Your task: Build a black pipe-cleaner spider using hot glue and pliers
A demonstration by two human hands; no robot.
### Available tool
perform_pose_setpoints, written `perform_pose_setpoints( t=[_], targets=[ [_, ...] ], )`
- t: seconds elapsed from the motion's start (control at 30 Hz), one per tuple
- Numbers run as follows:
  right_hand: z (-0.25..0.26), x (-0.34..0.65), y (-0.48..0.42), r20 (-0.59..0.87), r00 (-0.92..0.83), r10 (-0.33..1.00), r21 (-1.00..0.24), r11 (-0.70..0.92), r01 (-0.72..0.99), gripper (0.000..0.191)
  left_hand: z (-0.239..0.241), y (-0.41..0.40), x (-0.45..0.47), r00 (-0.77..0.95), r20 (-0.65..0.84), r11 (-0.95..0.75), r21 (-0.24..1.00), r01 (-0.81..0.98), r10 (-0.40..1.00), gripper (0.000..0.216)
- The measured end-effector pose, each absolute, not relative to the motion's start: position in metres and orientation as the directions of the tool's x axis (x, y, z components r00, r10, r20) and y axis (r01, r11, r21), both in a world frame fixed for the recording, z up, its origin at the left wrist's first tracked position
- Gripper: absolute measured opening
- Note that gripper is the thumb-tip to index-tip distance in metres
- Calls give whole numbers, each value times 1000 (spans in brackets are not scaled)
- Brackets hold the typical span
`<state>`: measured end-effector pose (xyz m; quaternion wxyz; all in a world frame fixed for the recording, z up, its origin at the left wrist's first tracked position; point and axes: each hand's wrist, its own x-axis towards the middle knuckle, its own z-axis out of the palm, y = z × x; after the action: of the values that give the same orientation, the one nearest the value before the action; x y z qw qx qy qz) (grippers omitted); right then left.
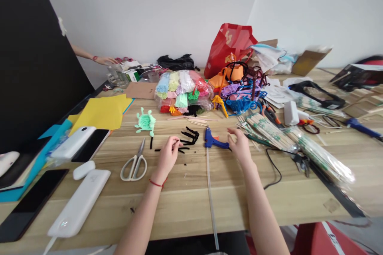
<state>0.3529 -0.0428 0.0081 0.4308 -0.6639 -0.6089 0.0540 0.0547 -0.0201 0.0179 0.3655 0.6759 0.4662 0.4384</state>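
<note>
Two hands, left hand (168, 156) fingers pinching black pipe cleaner (183, 148), right hand (239, 144) fingers spread beside glue gun (213, 141), scissors (134, 164) nearby

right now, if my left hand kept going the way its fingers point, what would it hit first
Most likely the black pipe-cleaner pieces lying just ahead of the left hand; its fingers look to be at the nearest strand, though depth is hard to judge.

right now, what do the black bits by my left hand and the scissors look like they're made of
The black bits: probably fuzzy wire craft stems, matte, holding sharp bends. The scissors: shiny metal blades; smooth pale handles, likely plastic.
</note>
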Motion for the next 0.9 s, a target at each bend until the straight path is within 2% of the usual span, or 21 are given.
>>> perform_pose_setpoints(
  t=[0.2, 0.47, 0.73, 0.9],
  targets=[
    [11, 308, -45, 379, -37, 925, -616, 282, 735, 41, 19, -20, 54, 158, 249, -286, 911, 295, 955, 12],
    [0, 276, -46, 391, -62, 918, -556, 289, 779, 42, 15, -19, 55, 130, 281, -309, 883, 353, 951, 12],
    [3, 258, -53, 405, -258, 877, -447, 436, 781, 55, 11, -19, 55, 144, 306, -339, 847, 409, 941, 11],
    [3, 257, -52, 386, -341, 857, -448, 497, 743, 56, 9, -19, 57, 168, 347, -386, 835, 392, 922, 13]
  ],
)
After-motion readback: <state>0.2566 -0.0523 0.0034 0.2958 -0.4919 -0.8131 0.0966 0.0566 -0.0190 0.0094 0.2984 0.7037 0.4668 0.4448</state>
